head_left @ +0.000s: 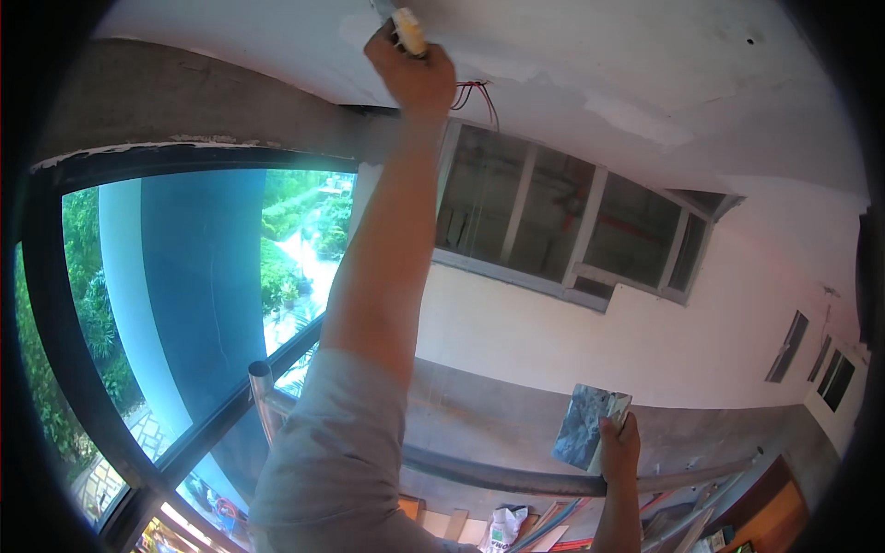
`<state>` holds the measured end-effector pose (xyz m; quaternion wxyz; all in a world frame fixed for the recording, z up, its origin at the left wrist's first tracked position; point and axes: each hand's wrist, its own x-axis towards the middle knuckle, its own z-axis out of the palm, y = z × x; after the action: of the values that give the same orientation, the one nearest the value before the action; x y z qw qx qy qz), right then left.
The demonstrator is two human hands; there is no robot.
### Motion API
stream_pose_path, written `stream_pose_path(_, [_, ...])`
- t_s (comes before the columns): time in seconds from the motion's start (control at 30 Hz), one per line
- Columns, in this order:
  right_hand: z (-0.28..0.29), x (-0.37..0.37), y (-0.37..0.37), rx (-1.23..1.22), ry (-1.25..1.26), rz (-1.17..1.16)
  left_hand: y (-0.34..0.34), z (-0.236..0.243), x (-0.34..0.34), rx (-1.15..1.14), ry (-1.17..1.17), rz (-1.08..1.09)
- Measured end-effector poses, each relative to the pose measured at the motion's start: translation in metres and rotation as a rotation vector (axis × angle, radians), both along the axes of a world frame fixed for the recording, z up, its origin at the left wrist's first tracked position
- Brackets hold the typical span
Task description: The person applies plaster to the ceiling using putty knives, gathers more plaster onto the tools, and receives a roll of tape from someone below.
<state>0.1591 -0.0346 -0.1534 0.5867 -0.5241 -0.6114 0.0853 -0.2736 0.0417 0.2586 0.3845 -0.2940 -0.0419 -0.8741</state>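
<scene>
While a yellow-handled tool (pixel 409 32) is gripped overhead by the left hand (pixel 417 78), a grey-smeared rectangular plate (pixel 581 428) is held by the right hand (pixel 621 450).

Left fingers (pixel 382 50) around yellow handle (pixel 409 32)

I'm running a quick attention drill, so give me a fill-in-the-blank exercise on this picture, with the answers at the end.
Of the left hand and the right hand, the one raised higher, holding a tool with a pale yellow handle, is the ____.
The flat, smeared plate is held by the ____ hand.
Loose wires hang down from the ____.
The plants seen outdoors are ____ in colour.

Missing words: left; right; ceiling; green.
</scene>
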Motion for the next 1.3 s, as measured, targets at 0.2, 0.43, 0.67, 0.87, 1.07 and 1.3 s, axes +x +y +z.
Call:
stream_pose_path(0.2, [0.001,-0.006,0.002,0.015,-0.057,-0.053,-0.001,-0.012,-0.001,0.080,0.045,0.023])
stream_pose_path(0.43, [0.002,-0.005,0.002,0.020,-0.030,-0.034,-0.002,-0.059,-0.060,-0.336,0.168,0.032])
stream_pose_path(0.67, [0.006,-0.013,-0.009,0.008,-0.027,-0.011,-0.023,-0.043,-0.166,-0.217,0.227,-0.314])
stream_pose_path(0.87, [-0.015,0.010,0.007,0.004,0.336,0.214,-0.020,-0.061,-0.103,-0.337,0.648,0.360])
stream_pose_path(1.07, [0.007,-0.015,-0.015,-0.150,1.086,0.874,0.022,-0.181,0.086,-0.978,1.320,-0.209])
stream_pose_path(1.3, [0.008,0.006,-0.083,0.025,1.136,0.761,0.011,-0.284,0.259,-1.747,1.629,-1.095])
